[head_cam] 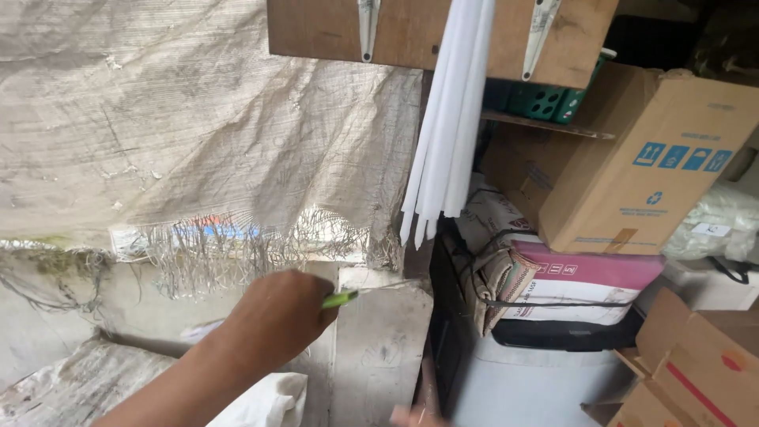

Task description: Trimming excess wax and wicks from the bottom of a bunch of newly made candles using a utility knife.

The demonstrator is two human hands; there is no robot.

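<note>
Fingers of my left hand (281, 316) are curled shut around a slim green tool (340, 299), of which only the green handle end and a thin metal tip pointing right show past my knuckles. I cannot tell what kind of tool it is. The arm comes in from the lower left, and the tip sits against the pale, stained board (379, 348) that stands upright just right of my hand. At the bottom edge, near the middle, I see a small pinkish bit that may be my right hand (411, 417); too little shows, so I cannot tell whether it is open or closed.

Near my forearm, at the lower left, lies a crumpled white cloth (265, 399). Behind the hand hangs a worn woven tarp (198, 126), frayed into loose threads along its lower edge. Above and to the right, a bundle of white tubes (451, 119) hangs down from a wooden shelf board (411, 32) fitted with metal brackets. Further right, a large cardboard box (640, 166) rests tilted on a pink and white box (585, 289), with a green crate (545, 99) behind it. More cardboard boxes (688, 372) sit at the lower right corner.
</note>
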